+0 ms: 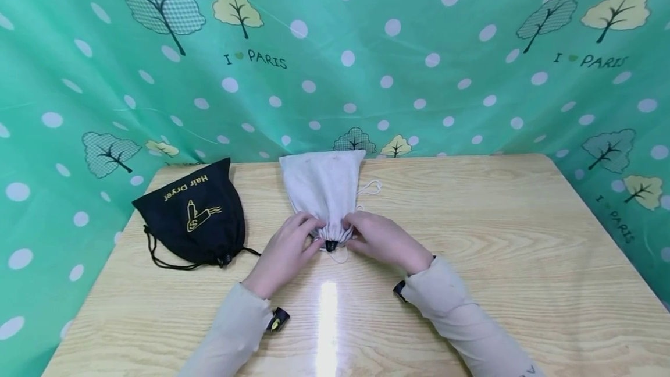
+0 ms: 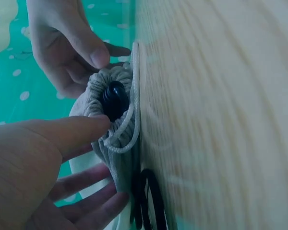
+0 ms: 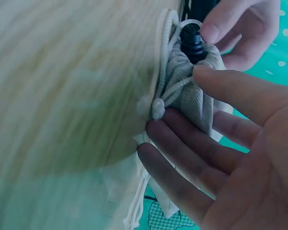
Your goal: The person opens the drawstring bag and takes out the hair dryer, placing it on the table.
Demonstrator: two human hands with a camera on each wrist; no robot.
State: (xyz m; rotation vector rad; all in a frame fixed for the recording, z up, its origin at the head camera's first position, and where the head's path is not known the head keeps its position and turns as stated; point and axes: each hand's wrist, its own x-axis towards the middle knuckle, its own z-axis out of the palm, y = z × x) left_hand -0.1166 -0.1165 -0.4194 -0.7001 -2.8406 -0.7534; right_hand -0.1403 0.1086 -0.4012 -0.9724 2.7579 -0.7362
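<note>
A pale grey drawstring bag (image 1: 321, 185) lies on the table with its gathered mouth toward me. My left hand (image 1: 288, 249) pinches the left side of the mouth, its thumb on the puckered rim. On the opposite side, my right hand (image 1: 382, 240) grips the rim between thumb and fingers. Inside the opening, a black ribbed piece (image 2: 115, 100) shows; the rest of it is hidden in the bag. White drawstring cord (image 2: 137, 86) loops beside the mouth along the tabletop. Another cord end carries a knot (image 3: 158, 109) near my right fingertips.
To the left lies a black drawstring bag (image 1: 209, 191) printed "Hair Dryer" in yellow, its black cord (image 1: 167, 262) loose on the wooden table (image 1: 497, 220). A green dotted curtain (image 1: 419, 86) hangs behind the table and along its sides.
</note>
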